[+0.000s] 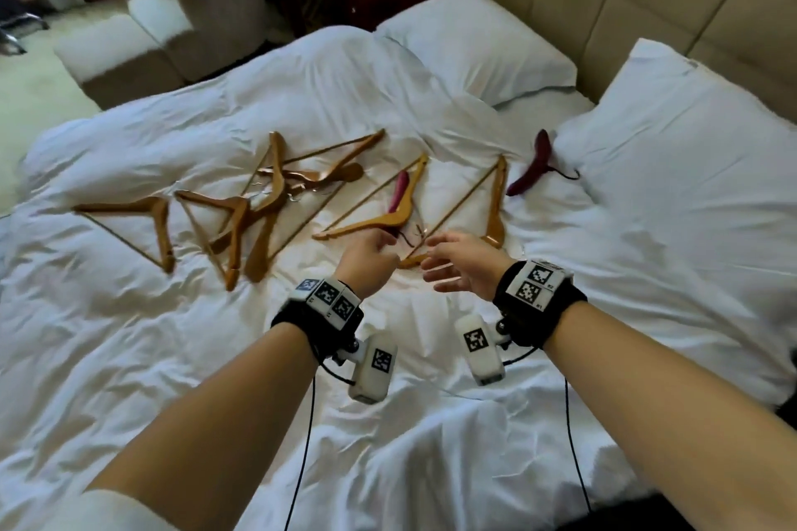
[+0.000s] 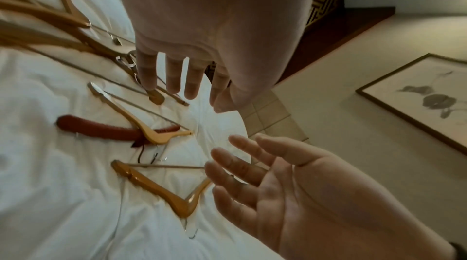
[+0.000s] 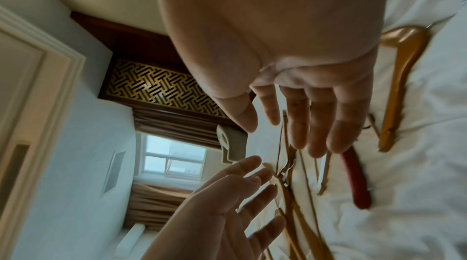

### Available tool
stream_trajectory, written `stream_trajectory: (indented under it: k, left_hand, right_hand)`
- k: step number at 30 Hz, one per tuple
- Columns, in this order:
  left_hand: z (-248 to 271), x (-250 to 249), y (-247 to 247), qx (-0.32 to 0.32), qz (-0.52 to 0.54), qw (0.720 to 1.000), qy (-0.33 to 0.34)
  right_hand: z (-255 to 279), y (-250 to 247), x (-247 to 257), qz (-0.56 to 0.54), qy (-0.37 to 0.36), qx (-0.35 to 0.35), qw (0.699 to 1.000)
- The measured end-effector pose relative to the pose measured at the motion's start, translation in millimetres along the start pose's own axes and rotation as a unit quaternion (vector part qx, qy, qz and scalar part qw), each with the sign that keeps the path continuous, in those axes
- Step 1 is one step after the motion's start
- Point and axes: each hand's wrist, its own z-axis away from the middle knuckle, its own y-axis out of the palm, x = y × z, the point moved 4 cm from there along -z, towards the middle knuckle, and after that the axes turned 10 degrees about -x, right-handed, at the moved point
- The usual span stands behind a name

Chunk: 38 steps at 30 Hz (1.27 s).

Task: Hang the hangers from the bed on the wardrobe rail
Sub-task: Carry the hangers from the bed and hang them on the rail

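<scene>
Wooden tan clothes hangers (image 1: 379, 207) lay overlapped on white bed (image 1: 172, 358), wire hooks crossed. Left hand (image 1: 366, 261), right hand (image 1: 463, 267) hovered above, fingers (image 2: 174, 76) spread, empty. Risked snagging 2 together.

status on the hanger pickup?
Left hand and right hand open, empty, over the bed. Hangers on the duvet, none lifted. Padded red hanger lies under the nearest wooden one.

No legible text or labels.
</scene>
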Motion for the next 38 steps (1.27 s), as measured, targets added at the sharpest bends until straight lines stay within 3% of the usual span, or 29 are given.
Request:
stream_trajectory:
  k: [9, 22, 33, 38]
  left_hand:
    - [-72, 7, 99, 0.034, -0.032, 0.998, -0.039]
    - [-147, 81, 178, 0.019, -0.011, 0.987, -0.159]
    - [-155, 141, 190, 0.005, 0.032, 0.978, -0.206]
    - [-154, 158, 183, 0.002, 0.033, 0.976, -0.216]
  right_hand:
    - [-103, -59, -70, -0.069, 0.1, -0.027, 0.992]
    - [-246, -43, -143, -0.171, 0.185, -0.054, 0.966]
    - [-309, 9, -170, -0.244, 0.246, -0.03, 0.938]
    - [-321, 18, -163, -0.286, 0.259, -0.059, 0.921]
